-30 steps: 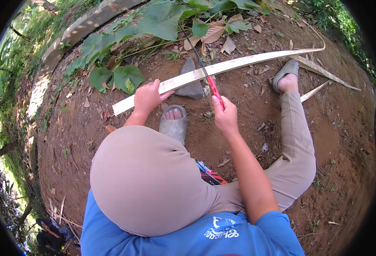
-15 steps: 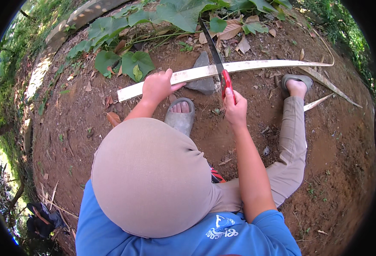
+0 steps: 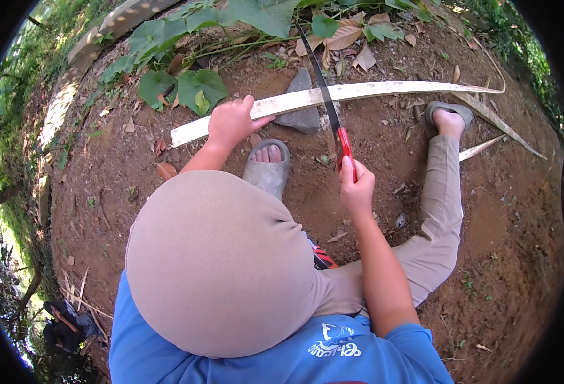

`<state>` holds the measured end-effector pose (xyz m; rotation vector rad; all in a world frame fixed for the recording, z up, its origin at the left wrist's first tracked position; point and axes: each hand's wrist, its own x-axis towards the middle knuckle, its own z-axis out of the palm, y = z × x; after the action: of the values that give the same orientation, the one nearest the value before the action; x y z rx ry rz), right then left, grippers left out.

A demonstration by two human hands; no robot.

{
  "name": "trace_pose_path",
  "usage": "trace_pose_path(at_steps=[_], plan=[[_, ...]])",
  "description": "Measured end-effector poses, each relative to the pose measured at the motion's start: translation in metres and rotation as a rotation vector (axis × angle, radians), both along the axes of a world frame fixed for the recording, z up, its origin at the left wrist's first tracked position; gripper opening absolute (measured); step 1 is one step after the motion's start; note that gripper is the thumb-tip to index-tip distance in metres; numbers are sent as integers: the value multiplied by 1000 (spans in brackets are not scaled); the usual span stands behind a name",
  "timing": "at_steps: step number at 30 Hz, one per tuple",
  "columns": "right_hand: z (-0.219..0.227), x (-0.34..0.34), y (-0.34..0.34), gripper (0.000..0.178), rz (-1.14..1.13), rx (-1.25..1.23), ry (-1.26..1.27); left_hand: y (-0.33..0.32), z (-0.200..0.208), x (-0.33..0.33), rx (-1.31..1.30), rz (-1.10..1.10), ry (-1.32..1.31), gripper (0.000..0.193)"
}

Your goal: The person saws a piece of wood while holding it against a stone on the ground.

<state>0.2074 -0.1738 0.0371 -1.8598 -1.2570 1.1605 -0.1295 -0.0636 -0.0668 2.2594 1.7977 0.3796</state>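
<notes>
A long pale wooden strip point(image 3: 384, 90) lies across the ground over a grey stone point(image 3: 303, 120). My left hand point(image 3: 230, 121) is closed around the strip near its left end, thumb on top. In my right hand point(image 3: 357, 191) is a handsaw point(image 3: 347, 151) with a red handle and a long dark blade. The blade crosses the strip just right of the stone's middle, its tip reaching toward the leaves at the far side. My left foot in a grey sandal point(image 3: 270, 165) is just nearer than the stone.
Broad green leaves point(image 3: 198, 89) and dry leaves point(image 3: 344, 35) lie beyond the strip. Two wood offcuts point(image 3: 496, 120) rest by my right sandal point(image 3: 451, 115). At the far left runs a concrete edge point(image 3: 83, 54); a person point(image 3: 64, 329) sits at the lower left.
My right hand has pulled the saw back toward me, so the handle now sits farther from the strip. My left hand keeps its hold on the strip.
</notes>
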Motion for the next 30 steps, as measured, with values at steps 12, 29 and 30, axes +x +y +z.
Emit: trace_pose_path(at_steps=[12,29,30], plan=[[-31,-13,79,51,11,6,89,-1,-3,-1,9,-9,49,71],[-15,3,34,47,-9,7,133,1,-3,1,86,-17,49,69],[-9,12,8,47,-17,-41,95,-2,-3,2,47,-17,43,69]])
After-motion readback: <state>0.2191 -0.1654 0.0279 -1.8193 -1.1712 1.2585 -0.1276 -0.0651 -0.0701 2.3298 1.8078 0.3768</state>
